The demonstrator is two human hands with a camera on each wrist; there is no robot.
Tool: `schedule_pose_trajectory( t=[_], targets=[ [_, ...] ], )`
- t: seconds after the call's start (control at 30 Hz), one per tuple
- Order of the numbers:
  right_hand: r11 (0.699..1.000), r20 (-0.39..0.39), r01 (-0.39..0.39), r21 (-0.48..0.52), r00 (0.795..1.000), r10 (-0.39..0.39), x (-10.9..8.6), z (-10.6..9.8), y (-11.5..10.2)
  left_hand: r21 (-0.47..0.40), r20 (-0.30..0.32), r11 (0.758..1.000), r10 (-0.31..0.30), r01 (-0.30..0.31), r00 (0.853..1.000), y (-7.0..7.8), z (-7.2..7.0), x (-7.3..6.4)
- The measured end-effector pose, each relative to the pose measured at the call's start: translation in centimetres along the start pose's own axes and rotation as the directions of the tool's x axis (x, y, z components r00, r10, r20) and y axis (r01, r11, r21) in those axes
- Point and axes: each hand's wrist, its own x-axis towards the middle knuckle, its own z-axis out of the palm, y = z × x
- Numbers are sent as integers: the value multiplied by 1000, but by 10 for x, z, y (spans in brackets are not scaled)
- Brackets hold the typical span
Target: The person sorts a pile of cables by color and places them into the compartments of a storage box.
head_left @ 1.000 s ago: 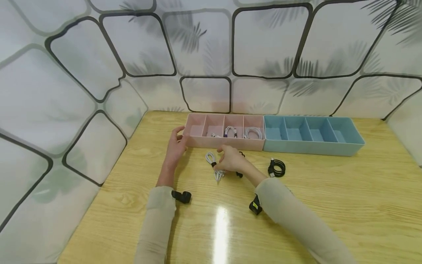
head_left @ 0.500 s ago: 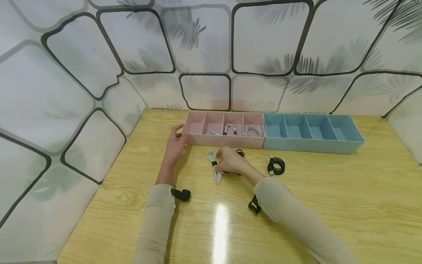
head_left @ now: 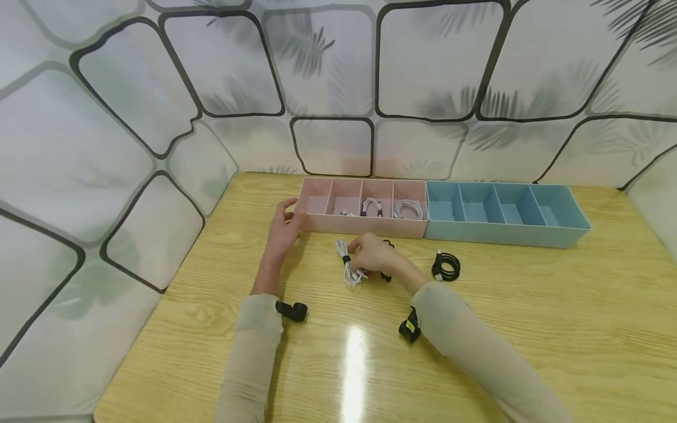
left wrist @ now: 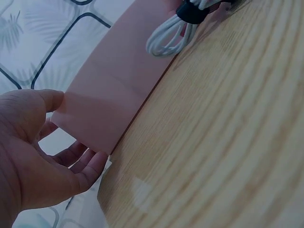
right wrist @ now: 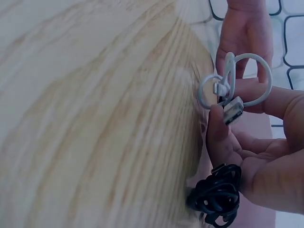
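Observation:
A white USB cable (head_left: 346,263), looped and bound by a black tie, is pinched between the thumb and fingers of my right hand (head_left: 372,254) in front of the pink divided box (head_left: 359,224). Its plug (right wrist: 233,110) sticks out past my fingertips in the right wrist view. My left hand (head_left: 281,232) grips the left end of the pink box. In the left wrist view its thumb lies at the top rim and the fingers wrap the end wall. Below my right hand, partly hidden, is a bundled black cable (right wrist: 218,194).
A blue divided box (head_left: 502,233) adjoins the pink one on the right. Inside the pink box are a coiled white cable (head_left: 409,205), another white cable (head_left: 371,204) and small white pieces (head_left: 346,212). A coiled black cable (head_left: 449,267) lies right of my right hand. Patterned cloth walls (head_left: 328,70) stand behind.
The white cable has turned in my right fingers and shifted slightly, and its lower loops have spread a little. My left hand stays at the pink box's end.

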Motion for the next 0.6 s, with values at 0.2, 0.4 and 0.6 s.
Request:
schedule_pose_trajectory(
  t=[0.2,0.4,0.6],
  targets=[
    [981,37,4,194,999,-12,2,-6,1,-17,5,1000,-5,5,1000,1,-3,1],
    [963,32,51,263,998,-61,-1,-14,-5,-5,9,1000,10,-10,1000,2,-4,0],
    [942,46,23,336,998,-40,2,-21,-9,-3,20,1000,2,-2,1000,0,-4,0]
  ],
)
